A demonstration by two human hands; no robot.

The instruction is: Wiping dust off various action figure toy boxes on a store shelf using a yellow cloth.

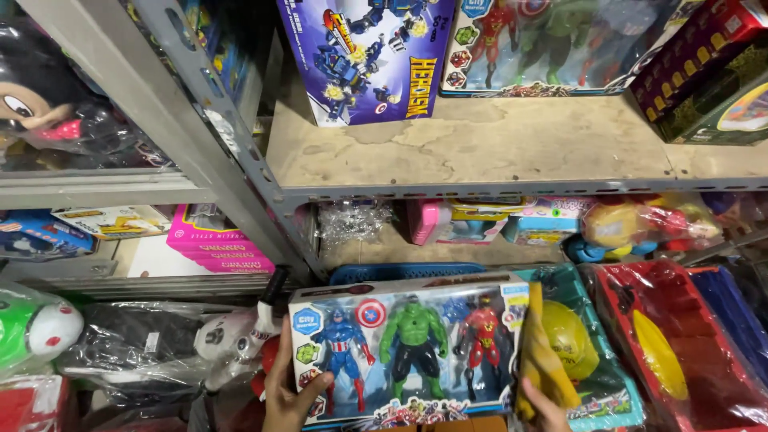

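Low in the middle of the frame, the person holds one toy box (pixel 408 352) with a clear window showing three figures: one blue with a round shield, one green, one red. The left hand (pixel 290 392) grips the box's left edge, thumb curled over the front, fingers behind. The right hand (pixel 546 406) sits at the lower right corner of the box, closed on a yellow cloth (pixel 542 360) that hangs against the box's right edge; whether it also pinches the box I cannot tell.

To the right lie two plastic-wrapped toy sets, one teal (pixel 596 352), one red (pixel 680 336). In the upper middle runs one bare, stained shelf (pixel 480 144), with a purple robot box (pixel 368 56) and another figure box (pixel 552 44) standing at its back. At left centre is a stack of pink boxes (pixel 216 240); at lower left, a bagged black-and-white plush (pixel 192 344)
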